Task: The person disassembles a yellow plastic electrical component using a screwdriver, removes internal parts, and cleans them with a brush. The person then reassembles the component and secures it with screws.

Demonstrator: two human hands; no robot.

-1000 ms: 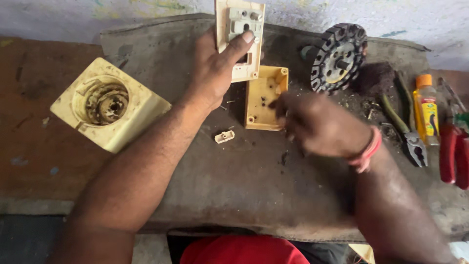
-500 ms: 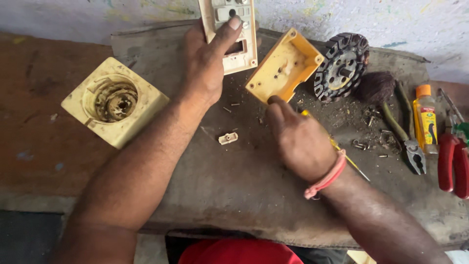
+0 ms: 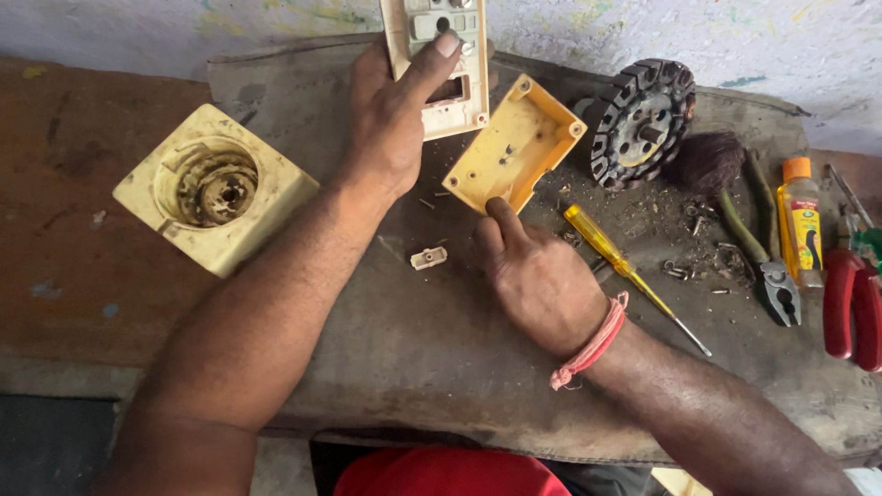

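in the head view, open cloth (image 3: 386,340) is seen along the near table edge; the far right is crowded by a round rotor (image 3: 643,124), pliers (image 3: 767,248) and a yellow screwdriver (image 3: 625,271). a white switch plate (image 3: 441,64) is clasped at the far edge by the left hand (image 3: 390,129). the yellow back box (image 3: 514,147), just right of it, is touched underneath by the right hand (image 3: 537,280) with its forefinger extended, not gripping.

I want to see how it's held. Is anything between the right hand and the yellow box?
Nothing visible. The right hand already touches the yellow box at its lower edge with a finger. The screwdriver lies beside the hand, not between them.
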